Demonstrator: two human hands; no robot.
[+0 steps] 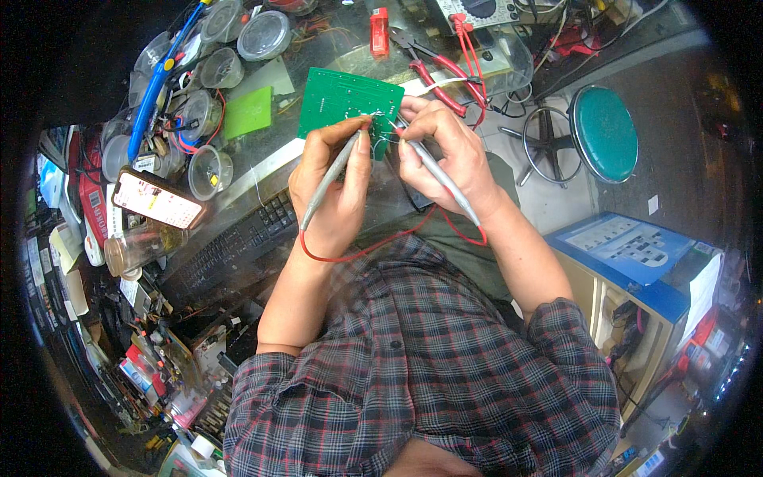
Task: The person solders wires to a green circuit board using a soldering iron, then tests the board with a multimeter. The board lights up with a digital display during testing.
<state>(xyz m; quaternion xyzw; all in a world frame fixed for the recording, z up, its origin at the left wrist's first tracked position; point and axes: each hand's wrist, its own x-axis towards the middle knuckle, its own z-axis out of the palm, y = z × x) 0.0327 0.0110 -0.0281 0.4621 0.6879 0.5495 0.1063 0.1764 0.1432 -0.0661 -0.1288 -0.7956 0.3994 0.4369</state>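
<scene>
A green circuit board (346, 101) lies at the front edge of the bench, solder side up, with thin bare leads near its lower right part. My left hand (334, 173) grips a grey test probe (328, 179), its tip end over the board's lower part. Another grey test probe (438, 170) is in my right hand (447, 149), pointing at the board's right part; some fingers reach to the board's edge. Whether the tips touch the board I cannot tell. Red leads run from the probes, and red plugs sit in a multimeter (477, 9) at the top.
Red-handled cutters (444, 71) and a red lighter (379, 33) lie beyond the board. To the left are plastic tubs (210, 173), a green pad (248, 112), a blue soldering iron (152, 101), a phone (158, 198) and a keyboard (238, 232). A round stool (605, 134) stands right.
</scene>
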